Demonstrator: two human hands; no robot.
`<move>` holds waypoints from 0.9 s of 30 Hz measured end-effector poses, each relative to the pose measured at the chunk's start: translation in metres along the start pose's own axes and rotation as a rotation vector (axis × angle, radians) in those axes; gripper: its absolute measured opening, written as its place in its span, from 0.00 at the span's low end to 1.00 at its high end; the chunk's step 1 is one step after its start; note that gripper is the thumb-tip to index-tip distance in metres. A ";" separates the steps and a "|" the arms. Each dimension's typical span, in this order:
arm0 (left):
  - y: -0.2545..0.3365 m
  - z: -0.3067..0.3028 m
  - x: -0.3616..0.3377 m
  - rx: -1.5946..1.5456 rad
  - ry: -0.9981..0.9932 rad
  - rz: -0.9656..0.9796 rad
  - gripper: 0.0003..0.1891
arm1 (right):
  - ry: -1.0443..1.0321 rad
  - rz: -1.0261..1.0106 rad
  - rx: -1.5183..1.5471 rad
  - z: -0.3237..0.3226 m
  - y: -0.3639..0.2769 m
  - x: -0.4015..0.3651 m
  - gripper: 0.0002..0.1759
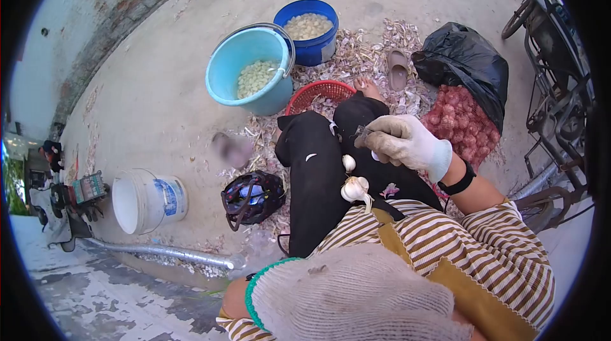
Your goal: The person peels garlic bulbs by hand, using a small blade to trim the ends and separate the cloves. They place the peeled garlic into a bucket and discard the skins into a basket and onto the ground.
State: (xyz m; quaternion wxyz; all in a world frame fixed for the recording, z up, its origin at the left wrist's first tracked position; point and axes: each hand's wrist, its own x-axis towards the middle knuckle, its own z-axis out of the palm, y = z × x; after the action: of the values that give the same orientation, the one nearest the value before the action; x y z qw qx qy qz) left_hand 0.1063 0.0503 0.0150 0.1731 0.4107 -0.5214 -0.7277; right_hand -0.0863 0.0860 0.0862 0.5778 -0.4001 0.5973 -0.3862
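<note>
My right hand (401, 140), in a whitish glove with a dark band at the wrist, is raised over my right knee. Its fingers are pinched on a small dark, thin piece (361, 137) that I cannot make out. Below it, a garlic bulb (354, 188) rests on my lap with its stem towards me, and a loose garlic clove (349, 163) lies just beyond. A thin pale sliver (310, 157) sits on my dark trouser leg. My left hand (363, 296), in a knitted glove with a green cuff, is very close to the camera; its fingers cannot be made out.
Ahead stand a light-blue bucket (223, 67) and a dark-blue bucket (328, 48) holding peeled cloves. A red basket (305, 94), garlic skins and a slipper (398, 70) lie near my feet. Right: a net sack of garlic (461, 118). Left: a bag (254, 198) and white bucket (143, 201).
</note>
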 end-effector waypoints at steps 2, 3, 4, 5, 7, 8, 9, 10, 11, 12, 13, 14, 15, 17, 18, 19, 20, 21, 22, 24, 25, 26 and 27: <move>-0.002 0.008 -0.001 0.197 -0.021 0.228 0.10 | 0.008 0.040 -0.011 0.000 0.005 0.000 0.14; 0.003 0.003 -0.006 0.153 -0.023 0.257 0.10 | 0.004 0.060 -0.017 -0.001 0.006 0.000 0.14; 0.006 0.002 -0.013 0.108 -0.028 0.292 0.11 | 0.015 0.064 -0.058 0.000 0.002 -0.002 0.14; 0.010 0.013 -0.012 0.067 -0.030 0.325 0.11 | 0.020 0.072 -0.034 0.000 0.001 -0.003 0.15; 0.024 0.025 -0.010 -0.006 -0.020 0.376 0.12 | 0.029 0.054 -0.083 -0.001 0.003 -0.002 0.16; 0.070 -0.002 0.035 -0.040 -0.022 0.402 0.12 | 0.029 0.035 -0.081 -0.002 0.005 -0.003 0.17; 0.075 -0.002 0.030 -0.067 -0.024 0.428 0.13 | 0.033 0.035 -0.072 -0.001 0.003 -0.003 0.17; 0.079 -0.001 0.025 -0.094 -0.030 0.443 0.13 | 0.035 0.038 -0.063 -0.001 0.005 -0.003 0.18; 0.084 0.000 0.020 -0.116 -0.036 0.460 0.14 | 0.037 0.036 -0.051 -0.001 0.006 -0.002 0.18; 0.089 0.001 0.016 -0.137 -0.046 0.480 0.14 | 0.041 0.034 -0.061 -0.002 0.005 0.000 0.18; 0.094 0.002 0.012 -0.158 -0.061 0.495 0.15 | 0.023 0.040 -0.042 -0.002 0.006 -0.001 0.18; 0.096 0.003 0.005 -0.176 -0.071 0.510 0.15 | -0.003 0.045 -0.021 -0.002 0.006 0.000 0.18; 0.096 0.003 -0.005 -0.194 -0.076 0.517 0.16 | -0.006 0.050 -0.022 0.000 0.006 0.000 0.18; 0.098 0.005 -0.023 -0.230 -0.090 0.540 0.17 | 0.001 0.031 -0.031 -0.001 0.004 -0.001 0.18; 0.099 0.005 -0.033 -0.246 -0.096 0.551 0.17 | 0.000 0.031 -0.033 -0.001 0.003 -0.001 0.18; 0.100 0.005 -0.043 -0.258 -0.101 0.564 0.18 | 0.019 0.035 -0.035 -0.001 0.001 -0.001 0.18; 0.102 0.004 -0.053 -0.266 -0.106 0.577 0.18 | 0.039 0.037 -0.034 0.000 0.001 -0.001 0.18; 0.106 0.006 -0.060 -0.277 -0.120 0.591 0.19 | 0.045 0.031 -0.033 -0.003 0.002 0.000 0.18; 0.109 0.007 -0.068 -0.290 -0.132 0.603 0.19 | 0.040 0.016 -0.015 -0.007 0.005 0.001 0.19; 0.115 0.010 -0.083 -0.320 -0.154 0.610 0.20 | 0.049 0.030 -0.001 -0.008 0.005 0.000 0.19; 0.118 0.010 -0.089 -0.330 -0.169 0.606 0.21 | 0.066 0.054 0.000 -0.008 0.002 -0.001 0.20; 0.130 0.012 -0.088 -0.334 -0.186 0.605 0.21 | 0.046 0.043 0.038 -0.011 0.005 0.001 0.20; 0.155 0.010 -0.081 -0.382 -0.162 0.464 0.26 | 0.053 -0.076 0.018 -0.017 0.023 0.009 0.20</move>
State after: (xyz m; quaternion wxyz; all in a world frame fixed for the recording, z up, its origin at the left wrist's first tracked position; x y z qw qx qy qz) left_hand 0.1199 0.0505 0.1897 0.3664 0.1813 -0.4672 -0.7840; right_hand -0.1043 0.0870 0.0621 0.5502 -0.4070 0.5933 -0.4239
